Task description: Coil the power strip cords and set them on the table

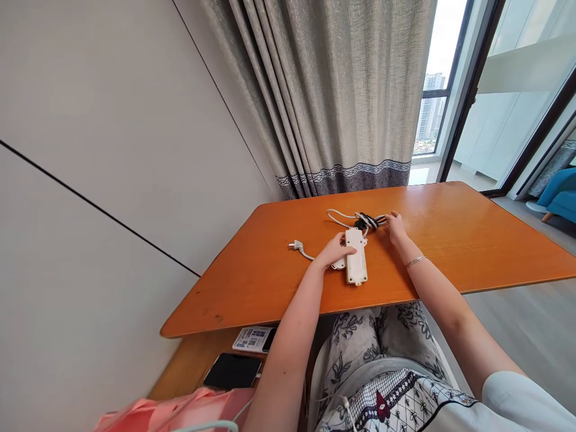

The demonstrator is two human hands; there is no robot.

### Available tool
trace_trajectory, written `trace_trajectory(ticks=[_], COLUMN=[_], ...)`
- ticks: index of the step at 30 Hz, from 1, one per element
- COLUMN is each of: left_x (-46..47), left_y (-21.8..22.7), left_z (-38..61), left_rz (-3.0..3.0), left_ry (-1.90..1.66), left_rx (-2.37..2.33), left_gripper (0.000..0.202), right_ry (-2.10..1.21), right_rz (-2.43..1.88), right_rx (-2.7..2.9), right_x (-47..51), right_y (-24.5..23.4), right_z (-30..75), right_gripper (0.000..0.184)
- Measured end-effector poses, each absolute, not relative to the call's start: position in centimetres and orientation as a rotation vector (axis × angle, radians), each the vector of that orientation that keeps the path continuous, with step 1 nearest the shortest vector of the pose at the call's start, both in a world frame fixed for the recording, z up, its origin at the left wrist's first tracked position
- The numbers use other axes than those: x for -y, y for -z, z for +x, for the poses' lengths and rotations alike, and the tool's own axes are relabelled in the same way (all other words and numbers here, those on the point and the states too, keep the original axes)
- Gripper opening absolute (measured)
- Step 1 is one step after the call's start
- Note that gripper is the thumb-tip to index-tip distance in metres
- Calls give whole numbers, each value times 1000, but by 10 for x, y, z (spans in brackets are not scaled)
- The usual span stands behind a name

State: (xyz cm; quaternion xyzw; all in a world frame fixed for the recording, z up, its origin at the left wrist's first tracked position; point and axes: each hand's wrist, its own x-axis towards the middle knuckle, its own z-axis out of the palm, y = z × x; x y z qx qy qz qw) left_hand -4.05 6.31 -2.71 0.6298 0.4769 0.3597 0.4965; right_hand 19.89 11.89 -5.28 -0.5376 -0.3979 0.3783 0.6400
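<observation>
A white power strip point(356, 257) lies on the orange wooden table point(450, 240), its long side pointing away from me. My left hand point(333, 250) rests against its left edge, fingers curled on it. A white cable runs from the strip to a plug point(296, 245) lying to the left. Beyond the strip sits a bundle of white and black cables point(366, 220). My right hand point(395, 227) pinches the right end of that bundle. A thin bracelet circles my right wrist.
A grey curtain point(328, 96) hangs behind the table, with a window and glass door to the right. On a lower bench at my left lie a dark phone point(233, 371), a small white card point(252, 339) and pink fabric point(180, 411).
</observation>
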Motion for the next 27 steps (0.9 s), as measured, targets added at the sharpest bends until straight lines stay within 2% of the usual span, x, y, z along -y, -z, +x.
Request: trace_trajectory(ticks=[3, 15, 17, 22, 25, 27], left_x=[-78, -109, -108, -100, -97, -96], left_y=[28, 11, 8, -6, -16, -21], left_z=[-64, -187, -210, -240, -229, -215], left_rz=[1453, 1219, 1186, 1161, 1331, 1538], left_ry=[-938, -1175, -1171, -1155, -1046, -895], left_rx=[-1319, -2006, -2128, -2353, -2456, -2475], left_gripper=[51, 48, 45, 52, 52, 62], right_ry=[-905, -995, -983, -960, -938, -920], right_rz=[-1291, -1311, -1312, -1316, -1333, -1347], right_rx=[879, 1169, 1219, 1323, 1374, 1411], right_x=[-112, -96, -95, -94, -94, -93], right_y=[52, 56, 57, 59, 60, 60], right_z=[190, 165, 163, 162, 161, 160], right_gripper=[42, 24, 21, 16, 16, 16])
